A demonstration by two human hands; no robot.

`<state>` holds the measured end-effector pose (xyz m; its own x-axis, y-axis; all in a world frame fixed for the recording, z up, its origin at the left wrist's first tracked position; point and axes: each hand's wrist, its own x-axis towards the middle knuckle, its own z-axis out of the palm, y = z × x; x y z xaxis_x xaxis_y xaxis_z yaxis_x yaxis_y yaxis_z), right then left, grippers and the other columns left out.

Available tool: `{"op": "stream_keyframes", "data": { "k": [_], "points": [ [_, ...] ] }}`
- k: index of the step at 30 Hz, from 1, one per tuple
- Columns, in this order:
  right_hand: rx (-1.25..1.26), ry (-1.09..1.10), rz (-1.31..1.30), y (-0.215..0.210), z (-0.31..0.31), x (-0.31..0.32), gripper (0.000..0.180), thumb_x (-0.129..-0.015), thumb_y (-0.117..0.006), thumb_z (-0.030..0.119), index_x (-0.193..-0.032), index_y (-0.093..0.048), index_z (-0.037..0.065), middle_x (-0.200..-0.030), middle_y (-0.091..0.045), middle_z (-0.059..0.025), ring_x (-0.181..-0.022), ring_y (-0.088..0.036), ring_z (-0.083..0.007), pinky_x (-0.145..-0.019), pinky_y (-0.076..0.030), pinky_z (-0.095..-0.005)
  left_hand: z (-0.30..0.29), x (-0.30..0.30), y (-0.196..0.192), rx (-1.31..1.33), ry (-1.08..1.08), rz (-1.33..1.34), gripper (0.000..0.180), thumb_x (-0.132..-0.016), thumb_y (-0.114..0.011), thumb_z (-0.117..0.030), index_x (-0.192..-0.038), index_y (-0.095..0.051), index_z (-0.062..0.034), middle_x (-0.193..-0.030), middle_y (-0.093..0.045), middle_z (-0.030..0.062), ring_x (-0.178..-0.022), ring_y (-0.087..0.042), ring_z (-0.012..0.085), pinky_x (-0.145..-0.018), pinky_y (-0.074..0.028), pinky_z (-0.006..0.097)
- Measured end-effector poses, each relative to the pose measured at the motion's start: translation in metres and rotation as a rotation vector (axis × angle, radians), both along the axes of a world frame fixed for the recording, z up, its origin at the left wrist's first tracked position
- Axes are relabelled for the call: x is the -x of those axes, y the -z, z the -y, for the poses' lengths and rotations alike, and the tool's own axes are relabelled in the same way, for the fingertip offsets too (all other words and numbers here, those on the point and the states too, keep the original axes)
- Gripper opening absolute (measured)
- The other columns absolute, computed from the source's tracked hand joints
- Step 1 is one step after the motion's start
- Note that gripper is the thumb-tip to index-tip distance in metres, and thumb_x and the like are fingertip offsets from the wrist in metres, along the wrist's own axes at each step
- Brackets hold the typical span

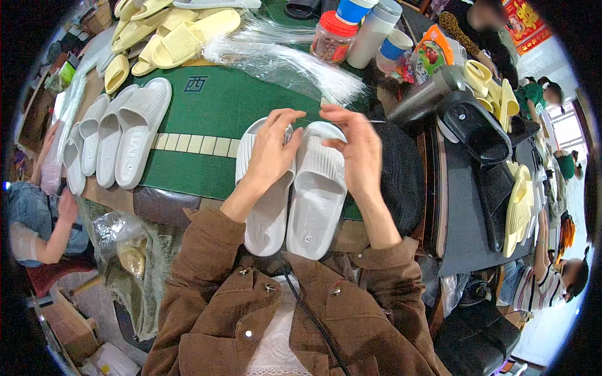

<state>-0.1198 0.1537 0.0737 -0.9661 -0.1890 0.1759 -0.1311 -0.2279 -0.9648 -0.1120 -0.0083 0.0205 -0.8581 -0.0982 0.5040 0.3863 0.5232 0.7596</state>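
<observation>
Lying side by side near the bench (207, 113) edge, the pair of white slippers (316, 200) is steadied by the left hand (271, 153), flat and open on the left strap. The right hand (359, 150) curls over the right strap; whether its grip pinches the thin clear strand is unclear.
</observation>
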Motion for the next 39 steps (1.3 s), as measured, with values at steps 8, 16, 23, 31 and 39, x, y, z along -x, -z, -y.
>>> {"op": "stream_keyframes", "data": {
  "k": [8, 16, 23, 31, 39],
  "points": [
    [0.21, 0.311, -0.31, -0.087, -0.126, -0.051, 0.042, -0.109, -0.037, 0.038, -0.099, -0.058, 0.003, -0.07, -0.048, -0.0015, -0.059, -0.042, -0.0114, -0.054, -0.034, -0.026, 0.002, 0.0, -0.001, -0.056, 0.077, 0.069, 0.028, -0.091, -0.061, -0.003, -0.118, -0.067, -0.0019, -0.112, -0.066, 0.0128, -0.097, -0.066, 0.0225, -0.087, -0.051, 0.032],
    [-0.564, 0.848, -0.187, -0.09, -0.246, -0.039, 0.037, -0.098, -0.063, 0.019, -0.128, -0.058, -0.003, -0.109, -0.06, -0.0038, -0.067, -0.043, -0.0029, -0.059, -0.035, -0.0179, 0.001, 0.0, -0.007, -0.042, 0.103, 0.146, 0.022, -0.091, -0.06, -0.003, -0.111, -0.067, 0.0008, -0.108, -0.067, 0.0143, -0.094, -0.066, 0.0256, -0.084, -0.051, 0.034],
    [-1.26, 0.935, -0.258, -0.082, -0.3, 0.021, 0.093, -0.082, -0.078, 0.042, -0.151, -0.031, 0.002, -0.139, -0.052, -0.0291, -0.133, -0.048, -0.0377, -0.112, -0.035, -0.0415, 0.001, -0.002, -0.01, -0.004, 0.093, 0.127, 0.019, -0.093, -0.058, -0.005, -0.108, -0.068, 0.0014, -0.107, -0.067, 0.0137, -0.094, -0.066, 0.0256, -0.082, -0.05, 0.034],
    [-1.064, 0.824, -0.255, -0.102, -0.329, 0.032, 0.052, -0.094, -0.052, 0.027, -0.141, -0.049, 0.005, -0.129, -0.06, -0.0189, -0.118, -0.057, -0.031, -0.102, -0.042, -0.0362, 0.001, -0.002, -0.011, 0.002, 0.099, 0.124, 0.019, -0.093, -0.057, -0.004, -0.107, -0.068, 0.0024, -0.104, -0.067, 0.014, -0.091, -0.066, 0.026, -0.081, -0.05, 0.035],
    [-0.512, 0.951, -0.06, -0.147, -0.34, 0.001, 0.04, -0.096, -0.055, 0.03, -0.13, -0.058, 0.011, -0.113, -0.062, -0.0038, -0.092, -0.056, -0.0128, -0.079, -0.045, -0.0278, 0.0, -0.002, -0.011, 0.003, 0.091, 0.137, 0.019, -0.093, -0.057, -0.005, -0.107, -0.069, 0.0011, -0.104, -0.068, 0.0123, -0.09, -0.065, 0.0228, -0.081, -0.05, 0.032]
  ]
}}
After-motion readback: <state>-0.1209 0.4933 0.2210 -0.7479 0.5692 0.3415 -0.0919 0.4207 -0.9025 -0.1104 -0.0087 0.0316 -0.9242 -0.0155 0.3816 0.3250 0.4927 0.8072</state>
